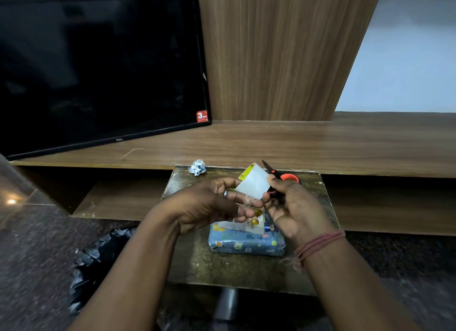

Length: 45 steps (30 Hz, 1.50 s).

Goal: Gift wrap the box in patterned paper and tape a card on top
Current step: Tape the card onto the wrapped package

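The box [246,243], wrapped in blue paper with small animal prints, lies on a small worn table [222,269]. On its top rests a white card with gold ornaments [255,223], partly hidden by my hands. Above the box I hold a plain white card [253,182] between both hands. My left hand [214,205] grips its left edge, and a crumpled bit of clear tape [248,202] clings to its fingers. My right hand [292,207] pinches the right edge with the thumb. Something yellow [246,171] peeks out behind the plain card.
Orange-handled scissors [286,176] lie at the table's far edge behind my right hand. A crumpled paper ball [197,167] sits at the far left corner. A black plastic bag [98,259] lies on the floor to the left. Beyond stand a wooden shelf [320,143] and a TV [98,71].
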Each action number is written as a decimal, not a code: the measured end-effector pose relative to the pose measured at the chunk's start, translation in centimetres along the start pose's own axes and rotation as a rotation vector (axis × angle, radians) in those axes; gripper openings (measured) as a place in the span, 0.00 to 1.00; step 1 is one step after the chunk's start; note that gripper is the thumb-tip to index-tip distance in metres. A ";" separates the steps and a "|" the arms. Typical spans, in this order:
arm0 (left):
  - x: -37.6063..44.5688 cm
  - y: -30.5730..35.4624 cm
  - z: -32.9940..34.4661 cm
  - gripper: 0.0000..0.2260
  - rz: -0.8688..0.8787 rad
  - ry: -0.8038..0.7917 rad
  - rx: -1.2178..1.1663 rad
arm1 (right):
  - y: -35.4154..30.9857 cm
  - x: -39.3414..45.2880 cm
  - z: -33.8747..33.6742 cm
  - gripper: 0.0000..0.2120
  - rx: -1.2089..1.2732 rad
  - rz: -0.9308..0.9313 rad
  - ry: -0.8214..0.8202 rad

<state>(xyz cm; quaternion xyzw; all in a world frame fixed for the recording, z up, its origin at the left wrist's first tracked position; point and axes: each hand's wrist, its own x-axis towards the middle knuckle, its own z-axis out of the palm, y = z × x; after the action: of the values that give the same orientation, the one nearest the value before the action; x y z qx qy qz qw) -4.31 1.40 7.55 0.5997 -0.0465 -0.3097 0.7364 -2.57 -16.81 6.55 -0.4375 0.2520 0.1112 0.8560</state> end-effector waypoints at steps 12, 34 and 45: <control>0.4 -0.4 -1.6 0.19 0.019 0.107 -0.271 | -3.3 -0.7 -1.9 0.03 -0.367 -0.039 -0.141; -0.5 -0.1 -3.3 0.21 0.059 0.263 -0.184 | -4.8 -0.1 -5.1 0.22 -0.179 0.123 -0.702; -0.8 -0.6 -4.6 0.21 0.000 0.230 -0.087 | -3.7 0.9 -6.7 0.28 -0.777 0.229 -1.079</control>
<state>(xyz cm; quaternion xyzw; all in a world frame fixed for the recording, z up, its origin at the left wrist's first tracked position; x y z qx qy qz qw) -3.20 5.73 5.93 0.5987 0.0519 -0.2406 0.7622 -2.52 -24.46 5.35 -0.5672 -0.2244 0.4866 0.6254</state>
